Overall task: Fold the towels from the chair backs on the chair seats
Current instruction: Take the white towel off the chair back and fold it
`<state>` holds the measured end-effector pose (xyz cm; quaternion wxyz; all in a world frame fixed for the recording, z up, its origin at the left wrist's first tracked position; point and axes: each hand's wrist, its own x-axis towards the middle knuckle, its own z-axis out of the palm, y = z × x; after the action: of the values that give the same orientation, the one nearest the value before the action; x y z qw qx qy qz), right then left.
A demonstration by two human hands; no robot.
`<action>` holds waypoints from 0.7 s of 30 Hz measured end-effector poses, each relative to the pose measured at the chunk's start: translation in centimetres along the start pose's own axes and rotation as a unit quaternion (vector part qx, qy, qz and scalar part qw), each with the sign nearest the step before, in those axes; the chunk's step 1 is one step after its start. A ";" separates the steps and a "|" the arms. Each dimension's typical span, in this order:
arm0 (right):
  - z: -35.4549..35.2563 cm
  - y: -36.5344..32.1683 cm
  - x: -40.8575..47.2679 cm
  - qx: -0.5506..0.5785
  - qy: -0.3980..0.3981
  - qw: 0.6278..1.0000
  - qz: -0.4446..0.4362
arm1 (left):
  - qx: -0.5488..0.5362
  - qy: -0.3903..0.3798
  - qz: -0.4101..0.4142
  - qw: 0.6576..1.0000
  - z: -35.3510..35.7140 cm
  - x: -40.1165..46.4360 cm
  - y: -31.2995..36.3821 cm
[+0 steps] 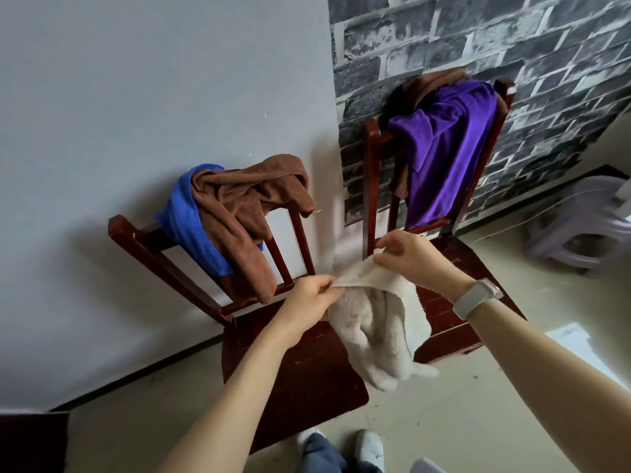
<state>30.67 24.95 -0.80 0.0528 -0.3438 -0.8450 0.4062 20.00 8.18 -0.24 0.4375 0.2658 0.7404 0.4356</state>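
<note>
Hands both pinching the cream towel (379,322): left hand (312,295) and right hand (406,254) each grip its top edge, and I see it hanging between the two chair seats (bunched, unfolded). Left chair (293,370) back carries a blue towel (186,216) and brown towel (239,213). Right chair (454,322) back carries a purple towel (444,148) over another brown one.

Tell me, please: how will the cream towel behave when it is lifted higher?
Probably floppy: the cream towel sags between the left hand and right hand. Likely light, since pinches hold it. It may bunch.
</note>
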 end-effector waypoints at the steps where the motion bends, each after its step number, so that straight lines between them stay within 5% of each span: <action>1: 0.2 0.9 -0.1 -0.025 0.051 0.998 0.011 | -0.002 0.004 -0.031 1.000 0.1 0.3 0.1; 4: 1.6 3.0 -1.2 0.010 0.086 0.995 0.039 | 0.034 0.041 -0.084 0.995 0.1 1.6 -0.3; 10: 8.1 5.1 -4.7 0.054 -0.107 0.993 0.009 | 0.076 0.069 -0.046 0.994 -0.9 1.3 0.4; 15: 12.4 4.9 -4.0 0.050 -0.173 0.984 -0.015 | -0.059 0.040 0.006 0.997 -3.5 -1.7 1.9; 21: 16.4 3.1 -3.5 0.046 -0.167 0.985 0.002 | -0.200 0.126 0.010 0.972 -7.0 -4.3 1.1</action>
<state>28.99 13.43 -13.25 -0.0741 -0.2703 -0.8217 0.4963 15.92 2.45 4.19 0.3811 0.1232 0.6846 0.6090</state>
